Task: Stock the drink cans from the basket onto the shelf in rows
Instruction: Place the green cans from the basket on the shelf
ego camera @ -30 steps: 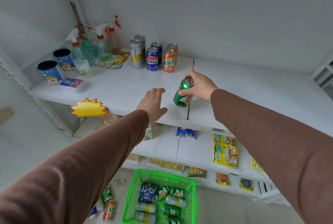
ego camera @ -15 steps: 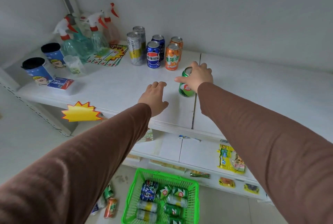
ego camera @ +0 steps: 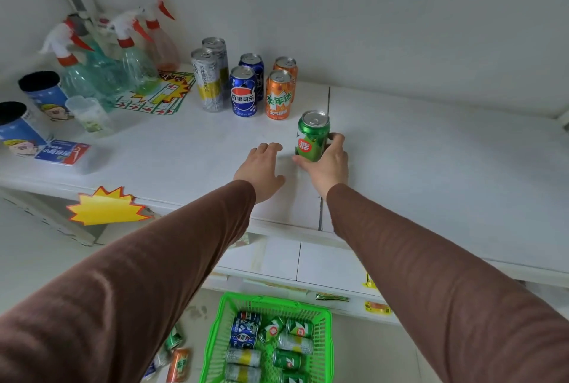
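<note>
A green basket [ego camera: 215, 339] was seen on the floor below the shelf's front edge, with blue, green and silver-yellow cans [ego camera: 271, 348] lying in it on their sides. A few loose cans [ego camera: 177, 361] lay on the floor just left of it. On the shelf [ego camera: 431, 167], near the front edge, the left hand [ego camera: 261, 167] was laid flat, fingers relaxed and holding nothing. Just beside it, the right hand [ego camera: 328, 164] was wrapped around the lower part of an upright green can [ego camera: 312, 134], thumb on the left side, fingers curled round the right. The can stood at the seam between two shelf panels. Farther back, toward the rear edge, two-deep rows were noted: orange cans [ego camera: 278, 94], blue cans [ego camera: 244, 91], tall silver cans [ego camera: 207, 79]. Spray bottles [ego camera: 135, 56] and blue cups [ego camera: 43, 93] occupied the left rear corner.
</note>
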Demonstrator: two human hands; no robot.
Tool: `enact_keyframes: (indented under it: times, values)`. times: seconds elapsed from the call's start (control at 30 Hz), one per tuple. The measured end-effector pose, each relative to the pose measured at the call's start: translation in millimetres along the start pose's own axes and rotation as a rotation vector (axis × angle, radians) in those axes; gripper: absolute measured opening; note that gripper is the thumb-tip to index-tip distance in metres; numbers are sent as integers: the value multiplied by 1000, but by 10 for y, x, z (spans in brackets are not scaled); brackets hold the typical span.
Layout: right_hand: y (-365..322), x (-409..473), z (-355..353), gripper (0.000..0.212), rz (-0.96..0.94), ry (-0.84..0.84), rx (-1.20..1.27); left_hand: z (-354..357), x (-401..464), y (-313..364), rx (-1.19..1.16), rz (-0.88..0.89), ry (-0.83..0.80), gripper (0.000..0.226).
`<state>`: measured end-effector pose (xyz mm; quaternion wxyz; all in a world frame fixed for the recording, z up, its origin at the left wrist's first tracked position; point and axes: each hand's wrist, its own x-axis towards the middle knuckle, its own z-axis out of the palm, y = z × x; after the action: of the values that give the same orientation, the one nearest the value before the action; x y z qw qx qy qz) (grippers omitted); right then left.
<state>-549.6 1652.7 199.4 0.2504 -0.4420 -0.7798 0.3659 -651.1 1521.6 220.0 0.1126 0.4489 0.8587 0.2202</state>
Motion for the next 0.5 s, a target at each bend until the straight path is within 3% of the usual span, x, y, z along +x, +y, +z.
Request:
enact_keyframes:
  times: [0.2,0.5]
  values:
    - [2,247,108,65,-31,38,-64,89,249,48,-5,-6,8,67]
    - [20,1023,162,63,-24,34,-43,168,726,160,25,-34,48,65]
